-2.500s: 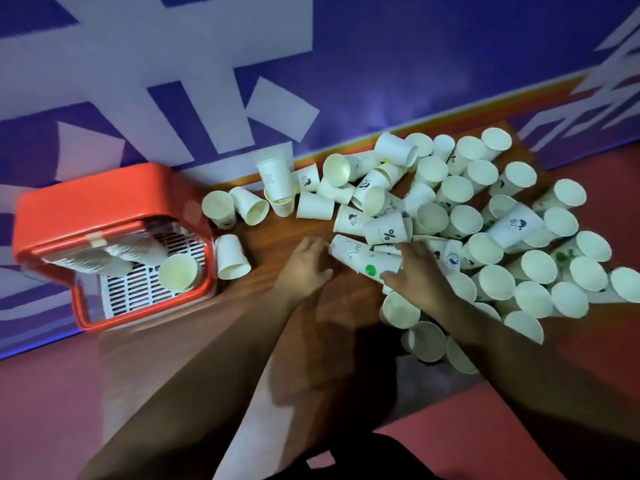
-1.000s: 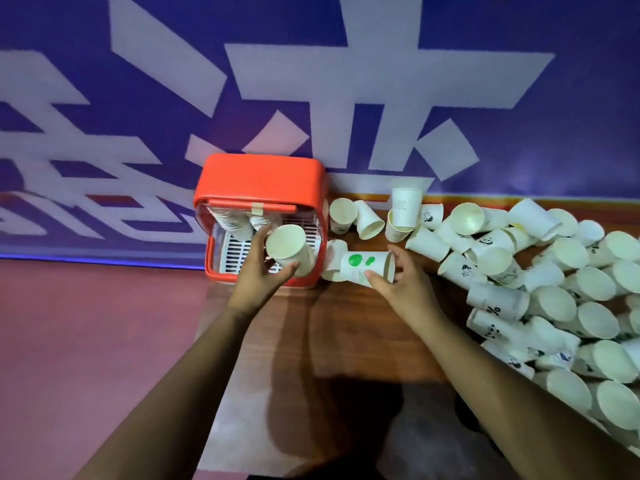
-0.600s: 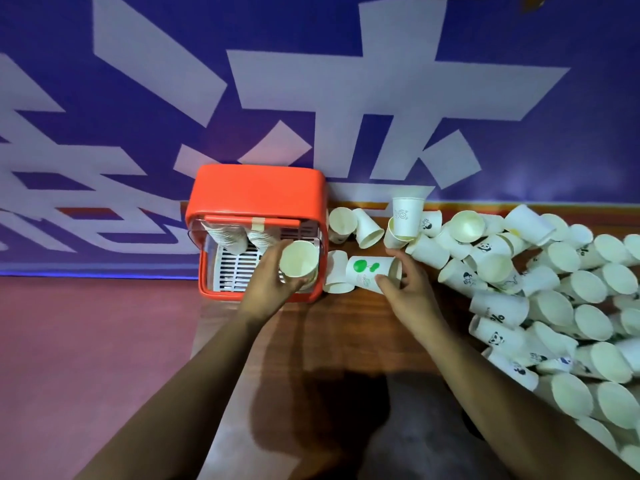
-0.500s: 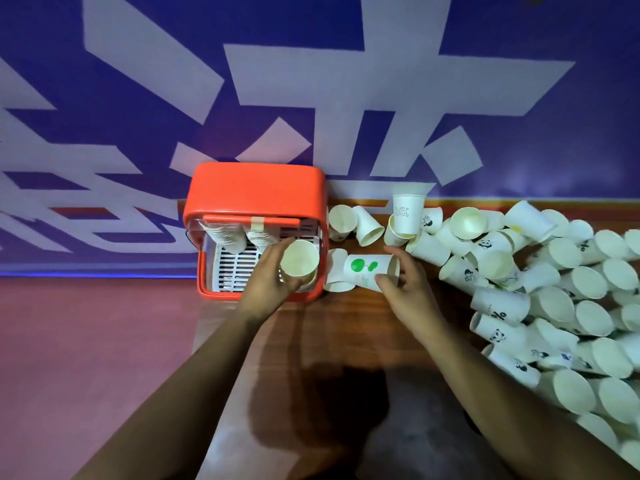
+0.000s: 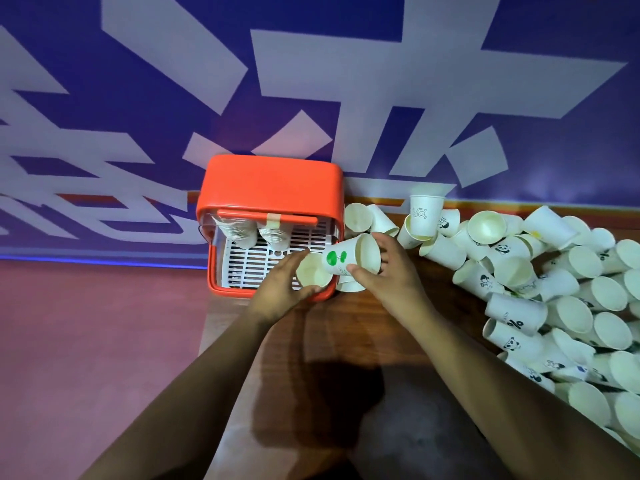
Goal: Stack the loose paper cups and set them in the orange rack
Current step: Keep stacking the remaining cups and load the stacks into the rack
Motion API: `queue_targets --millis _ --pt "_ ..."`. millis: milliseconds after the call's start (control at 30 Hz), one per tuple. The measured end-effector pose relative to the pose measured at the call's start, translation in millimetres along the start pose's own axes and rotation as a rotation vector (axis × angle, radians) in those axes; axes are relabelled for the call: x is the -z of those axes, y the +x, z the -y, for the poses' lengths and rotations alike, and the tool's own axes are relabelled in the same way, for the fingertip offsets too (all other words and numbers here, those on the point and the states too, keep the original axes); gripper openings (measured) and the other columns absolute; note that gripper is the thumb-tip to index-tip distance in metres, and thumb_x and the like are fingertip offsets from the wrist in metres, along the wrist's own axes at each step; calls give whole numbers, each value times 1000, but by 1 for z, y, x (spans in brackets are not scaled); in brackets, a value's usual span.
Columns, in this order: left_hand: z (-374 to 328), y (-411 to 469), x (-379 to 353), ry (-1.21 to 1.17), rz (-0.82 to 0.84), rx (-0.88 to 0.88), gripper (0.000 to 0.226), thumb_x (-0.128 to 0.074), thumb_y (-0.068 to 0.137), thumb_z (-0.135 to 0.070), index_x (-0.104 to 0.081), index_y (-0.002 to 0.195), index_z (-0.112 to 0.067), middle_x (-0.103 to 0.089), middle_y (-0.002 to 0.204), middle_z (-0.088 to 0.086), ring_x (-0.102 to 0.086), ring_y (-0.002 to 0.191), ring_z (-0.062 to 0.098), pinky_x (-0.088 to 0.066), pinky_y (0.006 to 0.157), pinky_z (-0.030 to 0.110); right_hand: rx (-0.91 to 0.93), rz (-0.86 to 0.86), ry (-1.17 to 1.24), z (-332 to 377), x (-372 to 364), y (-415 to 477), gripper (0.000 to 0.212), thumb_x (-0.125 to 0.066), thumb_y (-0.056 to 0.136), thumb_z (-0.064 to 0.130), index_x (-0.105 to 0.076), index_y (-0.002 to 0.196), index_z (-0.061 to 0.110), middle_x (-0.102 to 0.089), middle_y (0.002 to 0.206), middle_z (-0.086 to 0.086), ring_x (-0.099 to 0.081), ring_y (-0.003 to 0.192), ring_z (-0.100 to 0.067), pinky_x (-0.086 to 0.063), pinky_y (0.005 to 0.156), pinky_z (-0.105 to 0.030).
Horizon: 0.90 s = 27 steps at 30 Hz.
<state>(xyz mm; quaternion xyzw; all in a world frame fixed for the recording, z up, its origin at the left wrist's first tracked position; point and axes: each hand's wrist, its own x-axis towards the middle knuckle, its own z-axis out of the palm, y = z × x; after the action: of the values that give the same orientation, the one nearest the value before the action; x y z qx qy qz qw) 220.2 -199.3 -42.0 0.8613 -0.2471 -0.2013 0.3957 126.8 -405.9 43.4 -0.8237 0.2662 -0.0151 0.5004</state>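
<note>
The orange rack (image 5: 270,183) stands at the table's left end with a white slatted floor and two cup stacks (image 5: 239,232) leaning at its back. My left hand (image 5: 280,289) grips a paper cup (image 5: 311,273) over the rack's right front corner, its mouth facing me. My right hand (image 5: 388,275) holds a cup with green dots (image 5: 346,258) on its side, its base touching the rim of the left cup. A big pile of loose white paper cups (image 5: 554,289) covers the table to the right.
The wooden table (image 5: 346,341) butts against a blue wall with large white shapes. One cup (image 5: 424,211) stands upright by the wall. Red floor lies left of the table. A dark shadow covers the table's near part.
My right hand lifted the green-dot cup off the table and brought it left to the cup in my left hand. The left hand stayed over the rack's front corner.
</note>
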Motion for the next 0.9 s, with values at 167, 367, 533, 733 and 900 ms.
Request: queue_targets --millis 167,367,533,733,900 --pt "5 -9 10 -203 18 42 71 -85 76 -34 -50 137 -30 -56 134 -12 -53 125 4 -46 108 35 108 67 -84 10 -11 2 78 -80 65 49 -48 135 32 -50 132 10 -52 120 -11 -49 100 -41" --pt "-4 -20 25 -472 -43 129 37 -71 91 -33 -62 127 -30 -63 131 -14 -58 122 7 -49 105 37 220 142 -218 13 -29 -5 84 -86 69 37 -44 141 20 -48 140 3 -45 127 -14 -40 107 -33" --pt "-12 -16 30 -584 33 128 53 -77 86 -33 -57 134 -38 -60 137 -13 -54 130 9 -48 105 34 306 149 -270 9 -51 -4 82 -86 70 30 -47 140 14 -51 140 -1 -43 128 -19 -31 107 -25" --pt "2 -8 26 -392 107 75 57 -74 89 -18 -54 142 -23 -57 138 -5 -52 130 10 -45 110 42 253 230 -360 -3 -61 5 80 -80 79 28 -39 147 19 -44 148 2 -35 137 -16 -26 112 -27" --pt "7 -5 21 -356 115 78 59 -74 87 -9 -54 141 -24 -57 137 -8 -53 128 4 -45 110 33 130 243 -295 -10 -63 6 82 -79 80 23 -35 150 19 -41 151 0 -34 139 -15 -28 111 -25"
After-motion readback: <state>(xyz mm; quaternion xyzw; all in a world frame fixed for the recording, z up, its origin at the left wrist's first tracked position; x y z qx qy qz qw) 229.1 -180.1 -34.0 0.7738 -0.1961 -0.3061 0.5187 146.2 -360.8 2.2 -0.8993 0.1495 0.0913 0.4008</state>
